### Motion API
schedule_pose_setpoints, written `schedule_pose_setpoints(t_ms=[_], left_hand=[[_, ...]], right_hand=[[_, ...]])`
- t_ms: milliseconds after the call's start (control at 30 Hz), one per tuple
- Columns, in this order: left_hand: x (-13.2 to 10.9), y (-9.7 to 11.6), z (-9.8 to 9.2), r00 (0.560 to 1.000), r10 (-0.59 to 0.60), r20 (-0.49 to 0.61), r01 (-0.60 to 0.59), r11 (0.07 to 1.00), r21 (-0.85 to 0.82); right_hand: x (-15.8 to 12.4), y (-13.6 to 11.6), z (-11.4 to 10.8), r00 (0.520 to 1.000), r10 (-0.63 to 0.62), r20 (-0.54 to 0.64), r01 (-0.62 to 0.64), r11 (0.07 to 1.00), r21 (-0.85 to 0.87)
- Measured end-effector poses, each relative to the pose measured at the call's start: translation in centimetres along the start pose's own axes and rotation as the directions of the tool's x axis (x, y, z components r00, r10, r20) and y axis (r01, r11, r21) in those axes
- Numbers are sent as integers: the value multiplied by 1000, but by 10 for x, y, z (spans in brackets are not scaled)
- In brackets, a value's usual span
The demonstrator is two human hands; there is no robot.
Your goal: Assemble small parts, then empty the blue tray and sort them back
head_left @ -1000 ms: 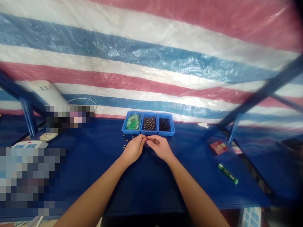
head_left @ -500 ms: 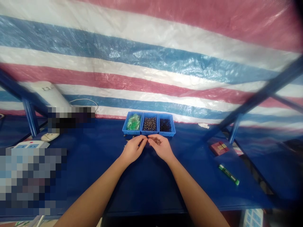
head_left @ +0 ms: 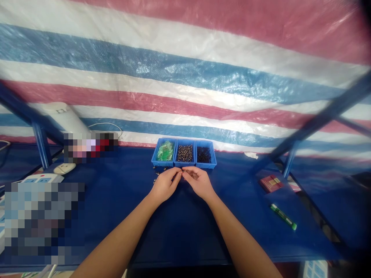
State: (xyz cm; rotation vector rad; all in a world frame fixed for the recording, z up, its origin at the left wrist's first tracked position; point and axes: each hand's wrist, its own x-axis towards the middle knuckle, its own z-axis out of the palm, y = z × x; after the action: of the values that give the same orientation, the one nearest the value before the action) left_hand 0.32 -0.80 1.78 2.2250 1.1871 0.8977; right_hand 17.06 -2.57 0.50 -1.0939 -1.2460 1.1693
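Note:
My left hand [head_left: 165, 184] and my right hand [head_left: 199, 182] meet at the fingertips over the blue table, both closed in a pinch. Between them shows a tiny dark and brassy part [head_left: 183, 171], too small to name. Just beyond stand three joined blue bins. The left bin [head_left: 162, 163] has green and clear pieces in it, the middle one [head_left: 184, 164] small brass-coloured metal parts, and the right one [head_left: 206, 166] small black parts. A few loose small parts [head_left: 157, 173] lie on the table beside my left hand, partly hidden by it.
A red box [head_left: 271, 183] and a green tube-like item [head_left: 283, 217] lie on the right. At the left are a white power strip [head_left: 43, 178], a computer mouse [head_left: 64, 168] and blurred-out items. Blue metal posts [head_left: 42, 144] flank the table; a striped sheet [head_left: 185, 88] hangs behind.
The whole view has shifted slightly. My hands stay together at the fingertips, and the tiny part between them now shows more clearly.

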Motion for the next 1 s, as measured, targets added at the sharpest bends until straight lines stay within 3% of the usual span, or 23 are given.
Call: schedule_pose_setpoints(t_ms=[733,1000], left_hand=[[-2,-2,3,995,-94,19,94,995,-44],[-2,-1,2,998,-53,25,54,998,-38]], right_hand=[[0,1,-1,999,-18,-46,16,999,-38],[0,3,0,1000,7,-18,-7,1000,-1]])
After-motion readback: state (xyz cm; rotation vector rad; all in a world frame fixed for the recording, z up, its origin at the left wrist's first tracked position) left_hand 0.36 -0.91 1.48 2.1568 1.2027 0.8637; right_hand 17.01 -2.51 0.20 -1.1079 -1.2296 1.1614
